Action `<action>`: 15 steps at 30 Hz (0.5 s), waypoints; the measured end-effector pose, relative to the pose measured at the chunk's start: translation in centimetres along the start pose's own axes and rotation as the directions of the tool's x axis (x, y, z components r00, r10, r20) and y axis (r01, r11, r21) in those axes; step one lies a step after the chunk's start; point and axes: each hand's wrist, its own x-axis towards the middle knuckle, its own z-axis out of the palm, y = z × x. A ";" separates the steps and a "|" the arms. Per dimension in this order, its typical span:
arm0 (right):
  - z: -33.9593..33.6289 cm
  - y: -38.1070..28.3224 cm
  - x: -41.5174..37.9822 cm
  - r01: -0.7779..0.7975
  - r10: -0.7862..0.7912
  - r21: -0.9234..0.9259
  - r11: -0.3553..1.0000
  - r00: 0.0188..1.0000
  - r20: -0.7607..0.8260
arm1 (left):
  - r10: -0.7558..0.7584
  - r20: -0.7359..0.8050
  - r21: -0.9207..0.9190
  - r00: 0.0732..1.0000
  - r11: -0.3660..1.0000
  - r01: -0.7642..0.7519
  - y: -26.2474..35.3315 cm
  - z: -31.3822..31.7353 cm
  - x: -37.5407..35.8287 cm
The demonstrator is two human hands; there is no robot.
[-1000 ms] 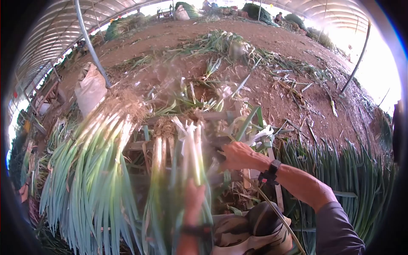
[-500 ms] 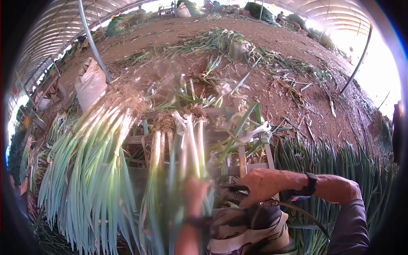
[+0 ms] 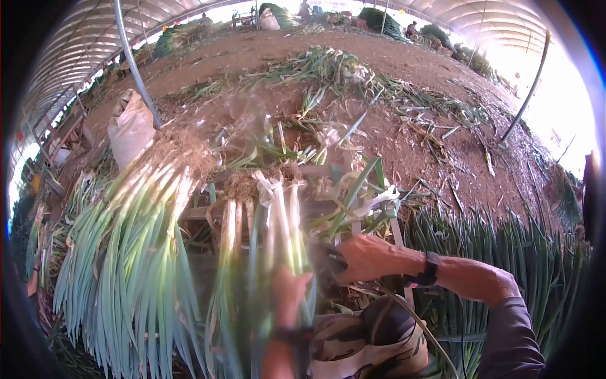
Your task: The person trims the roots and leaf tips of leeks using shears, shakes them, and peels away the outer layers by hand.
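My left hand point(image 3: 290, 292), slightly blurred, is closed around the green part of a few long green onions point(image 3: 291, 215). Their white stems and roots point away from me. Just right of them, my right hand point(image 3: 366, 258) grips a dark air blow gun point(image 3: 328, 260), its front end smeared by motion. A thin hose point(image 3: 420, 319) runs below that hand toward my lap. A few more green onions point(image 3: 232, 230) lie close by on the left, on a slatted wooden frame point(image 3: 396, 230). Farther left is a big pile of green onions point(image 3: 142, 246) with bushy roots.
A pale sack point(image 3: 130, 129) stands behind the big pile, beside a metal pole point(image 3: 136, 69). Dark green leaves point(image 3: 486, 265) cover the right side. Leaf scraps point(image 3: 334, 63) litter the dirt floor point(image 3: 221, 60). A person point(image 3: 411, 30) sits far back.
My right hand and the blow gun have moved up and left, closer to the held onion stems. My left hand stays on the green onions, nearly unmoved.
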 end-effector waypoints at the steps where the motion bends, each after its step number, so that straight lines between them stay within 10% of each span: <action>1: 0.6 1.0 0.9 0.046 -0.046 0.009 0.999 0.996 -0.077 | -0.005 0.022 -0.029 1.000 1.000 0.005 0.3 -0.3 -0.2; 9: 0.5 2.1 4.8 0.092 -0.085 0.006 0.996 0.941 -0.328 | 0.073 -0.026 -0.017 0.997 0.997 -0.073 -2.0 1.2 0.8; 15: 1.6 4.1 8.8 0.090 -0.116 -0.092 0.992 0.937 -0.330 | 0.150 -0.057 -0.331 0.987 0.930 -0.161 -7.4 3.7 3.3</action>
